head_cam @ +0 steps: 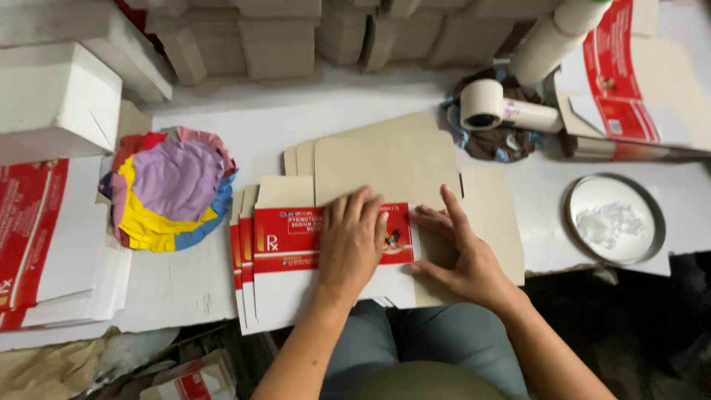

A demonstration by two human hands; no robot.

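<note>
While the left hand [352, 244] presses flat, fingers spread, the right hand [459, 255] creases a red-and-white carton blank [296, 244].

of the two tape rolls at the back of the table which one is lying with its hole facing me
The shorter, wider roll, left of the long narrow roll. Its dark core hole shows, while the long one shows only its side.

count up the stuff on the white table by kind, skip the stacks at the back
Flat red and white carton blanks under the hands, fanned: at least 3, the rest hidden
Tape rolls: 2, the second lying on its side
Round metal dish of white paste: 1
Pile of coloured cloth pieces: 1
Hands pressing on the top blank: 2, left hand, right hand
Total: 9
</note>
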